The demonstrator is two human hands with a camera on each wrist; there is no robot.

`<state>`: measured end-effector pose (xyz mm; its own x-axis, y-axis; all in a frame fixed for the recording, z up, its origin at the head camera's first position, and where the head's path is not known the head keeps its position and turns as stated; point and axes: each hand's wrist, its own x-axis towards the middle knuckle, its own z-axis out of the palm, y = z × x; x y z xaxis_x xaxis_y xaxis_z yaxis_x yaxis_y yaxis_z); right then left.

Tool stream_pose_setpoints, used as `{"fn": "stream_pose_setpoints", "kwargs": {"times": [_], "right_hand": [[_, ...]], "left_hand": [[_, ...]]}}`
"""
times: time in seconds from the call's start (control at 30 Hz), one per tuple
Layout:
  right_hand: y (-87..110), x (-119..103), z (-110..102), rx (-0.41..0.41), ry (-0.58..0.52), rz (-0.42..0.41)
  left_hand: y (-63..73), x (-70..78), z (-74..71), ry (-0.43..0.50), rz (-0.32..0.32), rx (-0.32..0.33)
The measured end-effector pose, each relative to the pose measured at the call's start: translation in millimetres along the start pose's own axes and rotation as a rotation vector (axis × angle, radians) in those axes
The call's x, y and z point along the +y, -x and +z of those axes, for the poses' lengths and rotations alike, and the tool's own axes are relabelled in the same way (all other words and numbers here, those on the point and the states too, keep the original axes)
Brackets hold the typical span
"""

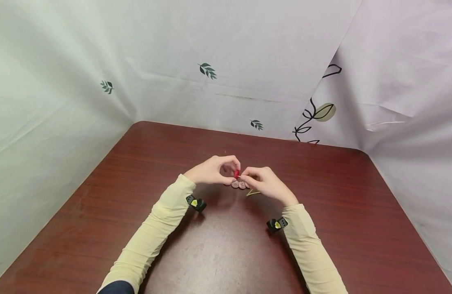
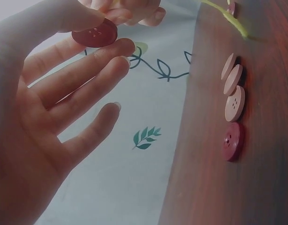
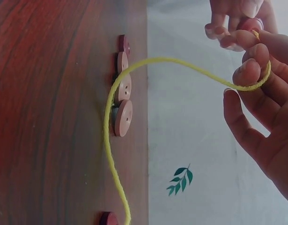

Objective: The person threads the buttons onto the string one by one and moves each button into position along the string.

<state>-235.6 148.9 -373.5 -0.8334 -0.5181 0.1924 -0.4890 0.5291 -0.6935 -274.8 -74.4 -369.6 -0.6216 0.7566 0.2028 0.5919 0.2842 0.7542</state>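
Over the middle of the table, my left hand [image 1: 214, 170] pinches a red four-hole button [image 2: 94, 35] between thumb and fingertips, its other fingers spread. My right hand [image 1: 267, 182] pinches a yellow cord [image 3: 109, 122] close to its end, right beside the button. From the right fingers the cord loops out and trails down to the table in the right wrist view. Whether its tip passes through a hole I cannot tell. Below the hands lie several pink buttons [image 2: 235, 104] in a row, with a dark red button [image 2: 233, 141] at one end.
Another red button [image 3: 108, 218] lies near the trailing cord. The reddish-brown wooden table [image 1: 211, 245] is bounded by hanging white cloth [image 1: 167, 49] with leaf prints at the back and sides. Each wrist carries a small black camera [image 1: 197, 203].
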Motion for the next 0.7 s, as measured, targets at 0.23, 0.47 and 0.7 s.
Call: {"fn": "stream_pose_setpoints", "kwargs": {"times": [0.23, 0.47, 0.7], "right_hand": [[6.3, -30.9, -9.1, -0.021, -0.012, 0.004], [4.7, -22.6, -6.2, -0.039, -0.044, 0.011], [0.2, 0.8, 1.4, -0.039, -0.037, -0.012]], "left_hand": [[-0.3, 1.7, 1.0, -0.025, 0.026, -0.013], [-1.0, 1.8, 1.8, -0.029, 0.031, -0.016], [-0.8, 0.3, 0.5, -0.040, 0.053, -0.023]]}}
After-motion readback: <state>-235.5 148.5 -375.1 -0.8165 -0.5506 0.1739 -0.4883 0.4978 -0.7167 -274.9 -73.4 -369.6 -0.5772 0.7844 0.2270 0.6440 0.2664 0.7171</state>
